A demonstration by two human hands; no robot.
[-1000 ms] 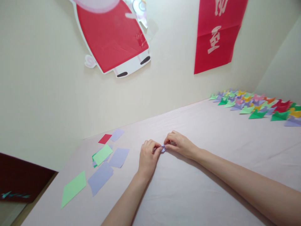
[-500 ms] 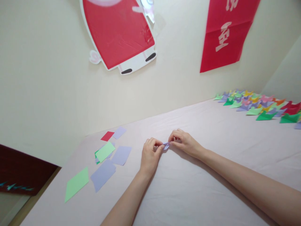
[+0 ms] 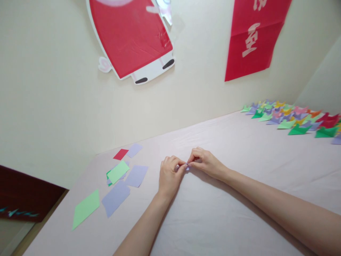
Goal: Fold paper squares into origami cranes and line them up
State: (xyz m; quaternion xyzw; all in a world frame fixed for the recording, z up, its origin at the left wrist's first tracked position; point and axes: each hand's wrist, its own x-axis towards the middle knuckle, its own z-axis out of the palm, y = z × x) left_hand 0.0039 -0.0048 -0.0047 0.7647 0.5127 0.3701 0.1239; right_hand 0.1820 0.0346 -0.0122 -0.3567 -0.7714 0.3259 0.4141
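A small piece of folded lavender paper (image 3: 187, 168) is pinched between my two hands, low over the pale cloth. My left hand (image 3: 170, 174) has thumb and forefinger closed on its left side. From the right, my right hand (image 3: 204, 160) grips it with thumb and fingertips, which nearly meet those of the left. Fingers cover most of the paper, so its folded shape cannot be made out.
Left of my hands lie loose paper sheets: lavender (image 3: 136, 176), light green (image 3: 85, 209) and red (image 3: 120, 154). Many folded paper figures (image 3: 299, 129) stand in rows at the far right. Behind the pale-covered table (image 3: 213, 220) rises a wall with a red banner (image 3: 255, 42).
My right hand has moved slightly left, bringing its fingertips closer to my left hand's. Less of the lavender paper shows now. The view has shifted a little.
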